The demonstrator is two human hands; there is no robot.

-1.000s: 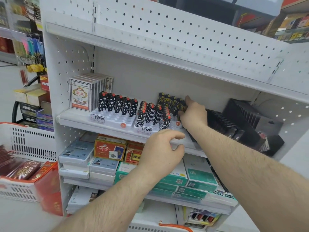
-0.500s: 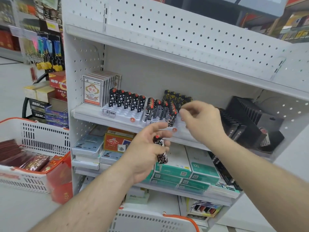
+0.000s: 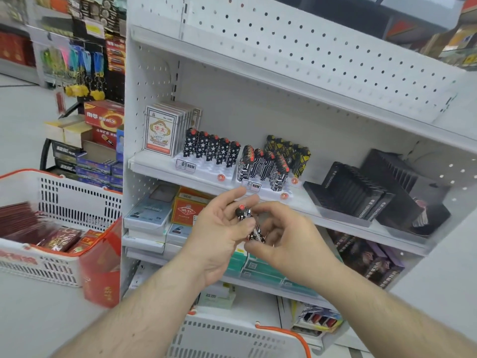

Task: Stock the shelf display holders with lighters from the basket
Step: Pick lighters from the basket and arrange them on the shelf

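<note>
Pinching one circuit-print lighter (image 3: 249, 224) between left hand (image 3: 219, 236) and right hand (image 3: 289, 241), a fumbled handover could drop it.

Lighter (image 3: 249, 223) middle hidden under left hand (image 3: 219, 236) thumb; base behind right hand (image 3: 289, 241) fingers. Basket (image 3: 232, 337) below hands cut off.

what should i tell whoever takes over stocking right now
Left hand grips a black circuit-print lighter; right hand pinches its lower end, both in front of the shelf.
Star-print lighters fill only the back row of their white holder. Circuit-print row and yellow-black lighters stand to its right.
Left: seat the held lighter, fill the empty slots.
</note>
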